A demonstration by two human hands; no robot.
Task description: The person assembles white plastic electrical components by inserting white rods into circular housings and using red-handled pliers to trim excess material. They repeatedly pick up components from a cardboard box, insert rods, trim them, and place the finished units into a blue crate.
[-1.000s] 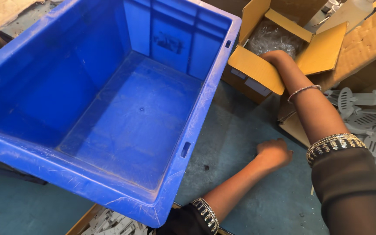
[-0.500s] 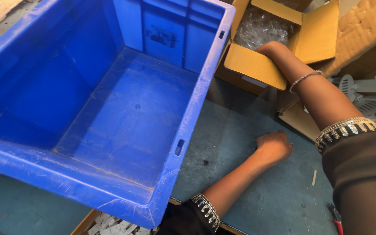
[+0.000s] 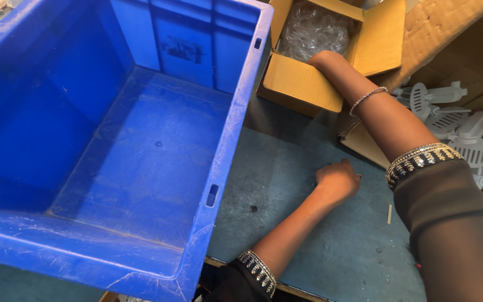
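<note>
Down low — left hand [image 3: 337, 180] fisted on grey-blue floor [image 3: 286, 184]; right grip hidden in carton [image 3: 300, 84].

The scene is lit brightly and evenly from above. Soft glare is seen on the blue crate [image 3: 141, 140] rim, and slight motion blur is noted near the frame edges.

You look down on a scuffed grey-blue work surface [image 3: 286, 184]. Flattened brown corrugated cardboard sheets [image 3: 448, 28] lie at its far right.
</note>
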